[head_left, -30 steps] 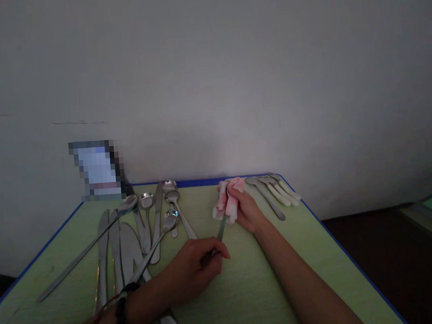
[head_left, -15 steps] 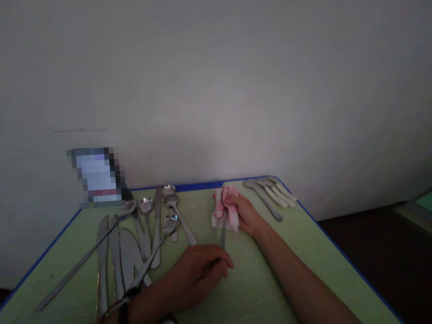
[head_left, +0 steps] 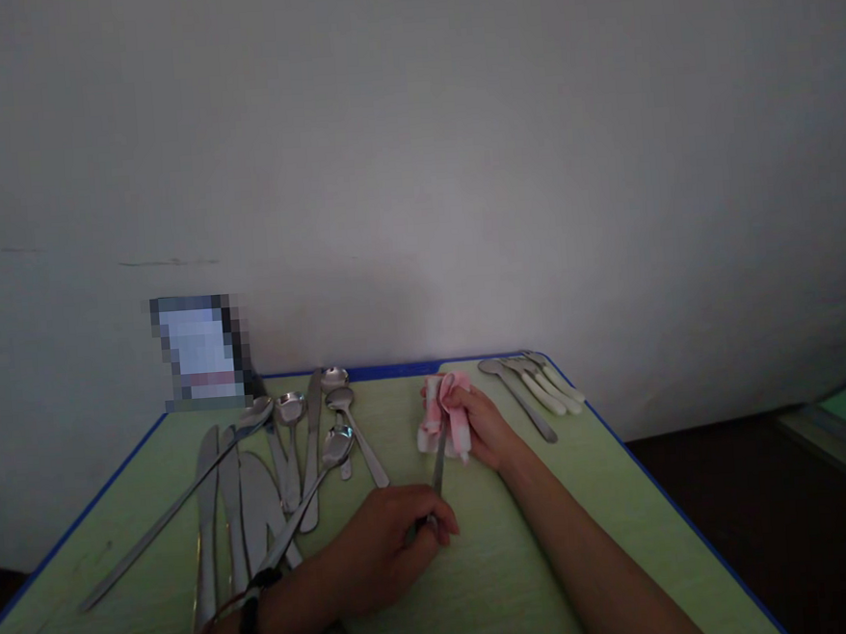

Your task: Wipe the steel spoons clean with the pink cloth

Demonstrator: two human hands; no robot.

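Observation:
My left hand (head_left: 392, 543), with a dark beaded bracelet at the wrist, is closed around the lower end of a slim metal utensil (head_left: 440, 463). The utensil's upper end is wrapped in a pink and white cloth (head_left: 459, 428), so its kind is hidden. Pinching that cloth around it is my right hand (head_left: 487, 425), thumb on top. Under and beyond my left forearm lie several table knives (head_left: 206, 511) and spoons (head_left: 339, 445), partly covered by the arm. Right of the cloth rests a single metal spoon (head_left: 520, 402).
Beside that spoon lie several white-handled forks (head_left: 544, 391) near the right edge. A long-handled spoon (head_left: 169, 523) lies slantwise at the left. A blurred-out phone-like screen (head_left: 197, 347) leans at the back left corner. The green table (head_left: 500, 582) has a blue edge against a pale wall.
The camera view has shifted slightly. My left hand's fingers have closed further around the utensil's lower end. The cloth and my right hand stay nearly in place.

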